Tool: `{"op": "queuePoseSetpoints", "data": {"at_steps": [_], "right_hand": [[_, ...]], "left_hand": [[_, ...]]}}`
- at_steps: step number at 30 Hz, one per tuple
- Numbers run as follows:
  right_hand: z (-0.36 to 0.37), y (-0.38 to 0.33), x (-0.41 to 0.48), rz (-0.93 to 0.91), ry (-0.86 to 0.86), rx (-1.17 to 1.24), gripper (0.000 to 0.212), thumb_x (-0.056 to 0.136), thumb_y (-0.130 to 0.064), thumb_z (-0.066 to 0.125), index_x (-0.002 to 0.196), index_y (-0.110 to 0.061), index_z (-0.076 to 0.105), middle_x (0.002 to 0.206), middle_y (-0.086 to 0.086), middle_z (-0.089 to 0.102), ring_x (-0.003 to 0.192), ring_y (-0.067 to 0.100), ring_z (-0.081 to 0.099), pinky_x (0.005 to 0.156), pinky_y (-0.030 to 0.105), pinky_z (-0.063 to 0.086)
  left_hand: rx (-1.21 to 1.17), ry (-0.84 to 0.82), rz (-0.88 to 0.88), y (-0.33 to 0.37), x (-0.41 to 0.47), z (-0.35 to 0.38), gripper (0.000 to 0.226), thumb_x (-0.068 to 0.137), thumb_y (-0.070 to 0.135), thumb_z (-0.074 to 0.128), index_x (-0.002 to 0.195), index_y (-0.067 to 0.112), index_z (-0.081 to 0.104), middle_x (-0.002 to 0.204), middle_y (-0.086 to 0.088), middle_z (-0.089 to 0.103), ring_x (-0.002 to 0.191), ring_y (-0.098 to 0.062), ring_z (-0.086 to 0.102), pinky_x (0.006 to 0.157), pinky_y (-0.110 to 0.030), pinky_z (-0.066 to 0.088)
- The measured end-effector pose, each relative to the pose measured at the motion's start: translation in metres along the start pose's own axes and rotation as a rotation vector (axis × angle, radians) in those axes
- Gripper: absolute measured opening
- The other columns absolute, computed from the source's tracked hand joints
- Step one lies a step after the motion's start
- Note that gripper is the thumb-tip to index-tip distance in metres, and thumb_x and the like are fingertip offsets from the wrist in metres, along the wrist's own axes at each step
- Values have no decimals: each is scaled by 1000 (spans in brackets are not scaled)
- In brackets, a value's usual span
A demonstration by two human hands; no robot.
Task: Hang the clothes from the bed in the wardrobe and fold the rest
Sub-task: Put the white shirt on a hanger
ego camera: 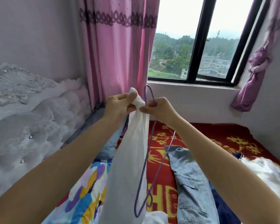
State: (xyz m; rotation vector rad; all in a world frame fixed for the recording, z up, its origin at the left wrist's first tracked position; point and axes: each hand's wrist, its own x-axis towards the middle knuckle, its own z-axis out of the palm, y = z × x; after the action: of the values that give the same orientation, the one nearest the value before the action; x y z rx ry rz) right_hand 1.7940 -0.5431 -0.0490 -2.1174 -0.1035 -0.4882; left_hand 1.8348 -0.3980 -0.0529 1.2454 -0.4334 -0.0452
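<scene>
Between the hands, the garment (129, 151) hangs over the bed (200, 135). Our left hand (118, 105) pinches its top; our right hand (158, 109) grips the hanger (146, 98) neck. We keep the fabric taut and feed one hanger arm inside.

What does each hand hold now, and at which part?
The left hand grips the white garment at its bunched top end. The right hand holds the purple hanger just below its hook.
</scene>
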Motion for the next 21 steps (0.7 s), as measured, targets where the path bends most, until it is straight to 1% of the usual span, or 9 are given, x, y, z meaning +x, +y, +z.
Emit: {"op": "queuePoseSetpoints", "data": {"at_steps": [2, 4, 7, 9, 11, 13, 15, 18, 21], "right_hand": [[-18, -9, 5, -11, 6, -112, 50, 83, -9, 68, 46, -16, 35, 40, -11, 28, 36, 5, 26, 47, 17, 23], [-41, -25, 6, -42, -71, -313, 53, 83, -16, 69, 45, -18, 32, 39, -11, 23, 37, 7, 24, 48, 22, 20], [-78, -53, 6, -90, -116, -463, 48, 82, -24, 70, 49, -11, 38, 37, -9, 25, 35, 6, 25, 42, 17, 20], [-102, -69, 6, -141, -37, -398, 40, 82, -23, 70, 54, -5, 48, 41, -8, 27, 35, 4, 24, 40, 12, 20], [-128, -80, 5, -145, 97, -340, 42, 81, -26, 71, 50, -13, 46, 39, -12, 27, 38, 3, 24, 40, 12, 22], [-154, -84, 2, -136, 181, -321, 44, 82, -28, 71, 44, -19, 50, 37, -13, 28, 38, 3, 24, 40, 11, 23], [-183, -83, -4, -121, 253, -327, 41, 82, -29, 70, 46, -18, 54, 37, -14, 30, 38, 2, 26, 43, 14, 26], [-226, -75, -19, -90, 416, -305, 41, 77, -37, 72, 58, -5, 55, 41, -10, 33, 46, 12, 32, 50, 28, 31], [-259, -61, -39, -51, 573, -211, 36, 76, -40, 72, 47, -22, 62, 35, -9, 39, 37, 6, 36, 43, 18, 33]], "left_hand": [[158, 27, 136, -8, 3, 0, 30, 82, 17, 68, 100, -6, 68, 89, -9, 71, 82, -20, 68, 75, -30, 57], [382, 21, 273, -22, 8, -2, 34, 74, 32, 75, 92, 4, 70, 108, -10, 64, 98, -23, 61, 88, -36, 51], [411, -110, 239, -55, 5, 1, 68, 49, 58, 80, 97, 20, 50, 120, 0, 47, 107, -14, 50, 86, -11, 40], [366, -264, 163, -85, 7, 11, 87, 53, 52, 77, 119, 9, 41, 122, -1, 47, 109, -12, 51, 86, -7, 39], [336, -401, 80, -111, 5, 28, 63, 68, 31, 64, 121, 0, 50, 112, -4, 58, 97, -9, 56, 84, -16, 45], [239, -479, -63, -130, 0, 44, 19, 67, 14, 52, 73, 12, 70, 73, 6, 65, 64, -1, 55, 60, -16, 46], [207, -550, -155, -146, -5, 54, 21, 66, 5, 55, 53, 20, 61, 50, 12, 58, 44, 2, 47, 46, -13, 38], [261, -676, -220, -161, -7, 61, 8, 81, 5, 65, 75, 5, 70, 68, 6, 67, 60, -5, 58, 58, -19, 45], [239, -817, -326, -163, -9, 60, 46, 71, 41, 75, 89, -1, 70, 81, -5, 66, 75, -17, 59, 71, -28, 46]]}}
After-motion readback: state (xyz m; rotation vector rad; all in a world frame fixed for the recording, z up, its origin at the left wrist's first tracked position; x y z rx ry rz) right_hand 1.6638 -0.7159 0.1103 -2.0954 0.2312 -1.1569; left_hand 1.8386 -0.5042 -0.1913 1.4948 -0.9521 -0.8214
